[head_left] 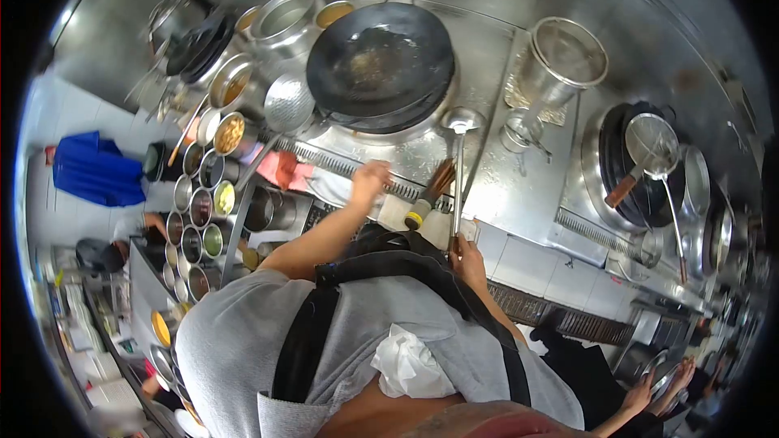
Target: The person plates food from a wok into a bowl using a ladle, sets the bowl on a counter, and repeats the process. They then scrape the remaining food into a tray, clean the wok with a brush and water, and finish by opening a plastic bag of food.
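Note:
My right hand (466, 258) is closed around the handle end of a long metal ladle (461, 120), whose bowl rests on the steel range to the right of the wok. My left hand (371, 182) hovers over the front edge of the range, slightly blurred, with its fingers apart and nothing visible in them. Beyond it sits a large dark wok (377, 57) on the burner, its inside wet and shiny with a brownish patch. Between my hands stand a bottle with a yellow band (417, 215) and a brown bamboo brush (441, 178).
A perforated skimmer (289, 103) lies left of the wok, near pink and white cloths (329, 187). Several seasoning pots (200, 205) line the left. A strainer pot (560, 65) and a second wok station (629, 150) stand right. Another person's hands (661, 385) work at lower right.

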The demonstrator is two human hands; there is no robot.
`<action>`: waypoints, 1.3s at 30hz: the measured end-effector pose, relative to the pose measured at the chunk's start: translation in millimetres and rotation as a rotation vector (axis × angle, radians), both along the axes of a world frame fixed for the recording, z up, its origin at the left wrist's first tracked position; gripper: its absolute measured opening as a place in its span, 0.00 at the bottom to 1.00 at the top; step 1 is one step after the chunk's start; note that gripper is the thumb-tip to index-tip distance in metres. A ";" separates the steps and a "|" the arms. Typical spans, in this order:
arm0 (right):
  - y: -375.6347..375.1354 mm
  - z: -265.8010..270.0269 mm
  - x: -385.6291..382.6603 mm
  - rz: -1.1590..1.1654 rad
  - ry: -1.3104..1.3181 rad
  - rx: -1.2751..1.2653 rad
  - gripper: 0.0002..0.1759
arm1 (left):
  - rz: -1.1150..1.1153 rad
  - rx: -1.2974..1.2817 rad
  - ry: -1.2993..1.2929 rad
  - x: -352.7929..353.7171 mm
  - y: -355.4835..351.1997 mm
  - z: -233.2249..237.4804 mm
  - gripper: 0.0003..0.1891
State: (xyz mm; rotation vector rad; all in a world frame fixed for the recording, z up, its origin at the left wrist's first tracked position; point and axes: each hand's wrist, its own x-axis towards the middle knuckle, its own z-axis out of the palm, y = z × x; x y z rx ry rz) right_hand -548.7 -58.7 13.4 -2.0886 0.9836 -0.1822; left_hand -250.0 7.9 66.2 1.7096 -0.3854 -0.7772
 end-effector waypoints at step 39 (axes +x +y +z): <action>273.2 30.6 204.9 1.973 0.086 -0.095 0.13 | 1.670 0.290 0.223 -378.0 495.2 -20.3 0.10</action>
